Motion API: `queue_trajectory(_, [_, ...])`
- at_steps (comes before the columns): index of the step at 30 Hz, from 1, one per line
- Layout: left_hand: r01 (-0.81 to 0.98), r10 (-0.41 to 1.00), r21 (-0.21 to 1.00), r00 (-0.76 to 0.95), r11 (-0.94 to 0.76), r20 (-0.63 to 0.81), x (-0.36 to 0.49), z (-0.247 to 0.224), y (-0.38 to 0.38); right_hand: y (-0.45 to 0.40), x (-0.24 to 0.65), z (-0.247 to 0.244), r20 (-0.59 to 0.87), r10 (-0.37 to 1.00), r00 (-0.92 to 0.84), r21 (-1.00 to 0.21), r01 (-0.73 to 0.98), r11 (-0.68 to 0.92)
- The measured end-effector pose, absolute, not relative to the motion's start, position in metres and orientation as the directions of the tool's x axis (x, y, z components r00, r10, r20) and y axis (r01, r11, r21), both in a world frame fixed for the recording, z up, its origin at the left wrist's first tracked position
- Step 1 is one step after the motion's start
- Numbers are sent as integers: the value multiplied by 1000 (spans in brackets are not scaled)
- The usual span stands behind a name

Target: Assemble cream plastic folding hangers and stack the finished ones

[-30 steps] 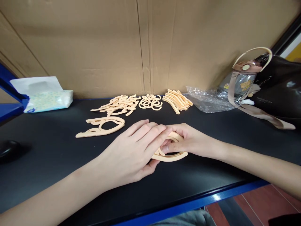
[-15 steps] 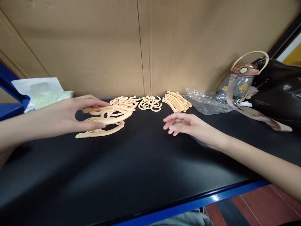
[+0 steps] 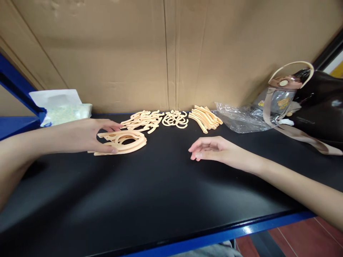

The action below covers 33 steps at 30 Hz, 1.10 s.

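Note:
Several peach-coloured curved plastic pieces (image 3: 136, 144) lie stacked on the left part of the black table. My left hand (image 3: 93, 137) is at their left end, thumb against the front side and fingers apart over the back, its grasp loose. Behind them is a loose pile of hooked peach pieces (image 3: 142, 119). Small C-shaped pieces (image 3: 175, 119) lie in the middle, and a bundle of straight pieces (image 3: 205, 118) sits right of these. My right hand (image 3: 211, 149) hovers in front of the bundle, fingers slightly curled and apart, holding nothing.
A white and green packet (image 3: 64, 111) stands at the back left. Crumpled clear plastic (image 3: 241, 119), a strapped bottle (image 3: 282, 98) and a black bag (image 3: 321, 107) are on the right. Cardboard (image 3: 120, 53) rises behind the black table (image 3: 160, 200).
The curved pieces by my left hand, spread and partly raised before, now lie closer together in a stack. My left hand has loosened around them. The view has shifted slightly; my right hand keeps its pose.

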<state>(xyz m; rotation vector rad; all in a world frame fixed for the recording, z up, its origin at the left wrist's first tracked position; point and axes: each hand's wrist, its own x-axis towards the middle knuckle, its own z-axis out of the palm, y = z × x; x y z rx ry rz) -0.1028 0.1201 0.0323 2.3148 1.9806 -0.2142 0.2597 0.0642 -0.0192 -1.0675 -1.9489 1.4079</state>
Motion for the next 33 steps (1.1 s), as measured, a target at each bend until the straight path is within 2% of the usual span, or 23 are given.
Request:
queue_trajectory(3, [983, 972, -32, 173, -180, -161, -102, 31, 120, 65, 260, -21, -46, 805, -591, -927, 326, 186])
queue_trajectory(5, [982, 969, -23, 180, -187, -169, -101, 31, 119, 64, 262, -22, -25, 799, -601, -884, 386, 263])
queue_trajectory(7, [981, 965, 0, 190, -193, -183, -99, 32, 117, 63, 263, -24, 66, 802, -594, -760, 491, 426])
queue_trajectory(10, [970, 949, 50, 242, -237, -202, -97, 34, 113, 63, 266, -26, 219, 754, -619, -460, 616, 639])
queue_trajectory(11, [966, 944, 60, 257, -250, -208, -97, 35, 113, 63, 267, -27, 229, 734, -639, -385, 633, 671])
queue_trajectory(13, [962, 937, 68, 271, -263, -218, -97, 35, 113, 63, 270, -27, 201, 716, -669, -317, 647, 694])
queue_trajectory(22, [956, 932, 69, 295, -287, -212, -101, 33, 111, 62, 274, -23, 101, 711, -696, -297, 661, 689])
queue_trajectory(33, [955, 921, 106, 295, -277, -256, -109, 28, 117, 62, 274, -22, 132, 693, -709, -323, 630, 706])
